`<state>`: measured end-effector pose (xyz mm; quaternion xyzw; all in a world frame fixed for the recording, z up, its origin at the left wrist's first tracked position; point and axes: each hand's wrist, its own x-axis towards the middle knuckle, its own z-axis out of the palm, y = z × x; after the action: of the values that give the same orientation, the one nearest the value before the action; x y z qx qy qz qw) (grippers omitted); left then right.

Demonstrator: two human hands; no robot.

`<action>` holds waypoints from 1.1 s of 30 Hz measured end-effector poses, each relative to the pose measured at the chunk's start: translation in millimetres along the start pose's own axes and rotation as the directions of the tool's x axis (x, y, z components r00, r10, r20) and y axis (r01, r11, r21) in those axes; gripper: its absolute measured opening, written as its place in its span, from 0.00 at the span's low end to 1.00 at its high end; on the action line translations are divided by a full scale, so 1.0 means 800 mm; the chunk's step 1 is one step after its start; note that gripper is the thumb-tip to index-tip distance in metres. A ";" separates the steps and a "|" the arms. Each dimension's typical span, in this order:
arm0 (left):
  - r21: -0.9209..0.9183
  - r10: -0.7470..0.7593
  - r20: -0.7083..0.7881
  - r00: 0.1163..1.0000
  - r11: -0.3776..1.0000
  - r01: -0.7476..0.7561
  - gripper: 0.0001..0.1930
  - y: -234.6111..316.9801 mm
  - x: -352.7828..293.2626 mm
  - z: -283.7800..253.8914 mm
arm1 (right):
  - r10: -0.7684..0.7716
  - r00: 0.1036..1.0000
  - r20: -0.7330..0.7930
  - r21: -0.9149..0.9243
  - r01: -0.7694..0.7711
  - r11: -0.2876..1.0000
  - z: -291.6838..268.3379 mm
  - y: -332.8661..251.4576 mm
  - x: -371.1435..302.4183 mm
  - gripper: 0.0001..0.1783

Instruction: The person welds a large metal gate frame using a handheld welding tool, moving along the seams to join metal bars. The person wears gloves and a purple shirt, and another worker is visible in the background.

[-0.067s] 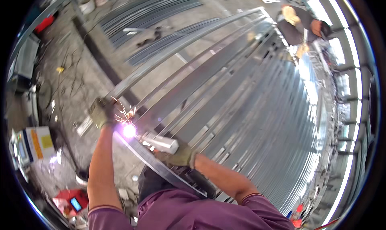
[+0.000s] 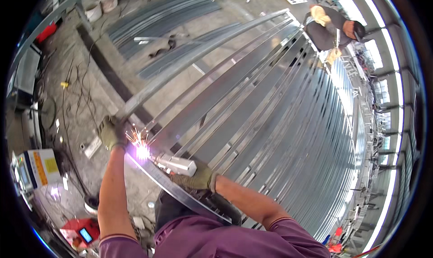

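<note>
"As orange-white sparks [image 2: 142, 150] spray off the grey slatted metal frame [image 2: 153, 89], what's held?"
"A silvery boxy torch [image 2: 179, 165] near them, clamped in the olive-gloved right hand [image 2: 198, 178]."
"Olive-gloved left hand [image 2: 112, 132]?"
"At the frame's corner; whether gripping, I can't tell."

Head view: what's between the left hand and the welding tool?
A glaring weld spot with sparks lies between the gloved left hand and the welding tool in the right hand, per the head view.

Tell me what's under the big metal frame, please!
Through gaps in the metal frame you can see grey floor and a dark strip crossing beneath. The close-set slats cover most of the rest, so I can't tell what's there.
</note>
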<state>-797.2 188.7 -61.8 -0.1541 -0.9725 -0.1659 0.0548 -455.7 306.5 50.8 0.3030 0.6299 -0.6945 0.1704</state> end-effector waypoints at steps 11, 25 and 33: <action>0.041 0.038 -0.019 0.999 0.998 -0.037 0.23 0.003 -0.001 0.040 | 0.073 0.997 0.035 -0.062 -0.071 0.996 -0.010 -0.007 -0.003 0.26; -0.020 -0.040 0.051 0.998 0.999 0.041 0.23 0.027 -0.002 0.000 | -0.210 0.976 -0.052 0.028 0.212 0.977 -0.015 0.010 0.003 0.31; -0.006 -0.047 0.051 0.998 0.999 0.047 0.22 0.040 -0.015 -0.011 | 0.097 0.994 -0.042 0.038 -0.095 0.995 -0.022 -0.027 -0.029 0.30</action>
<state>-775.3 210.9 -45.4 -0.1356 -0.9764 -0.1664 0.0256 -448.0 323.8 81.6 0.3510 0.6056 -0.6900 0.1843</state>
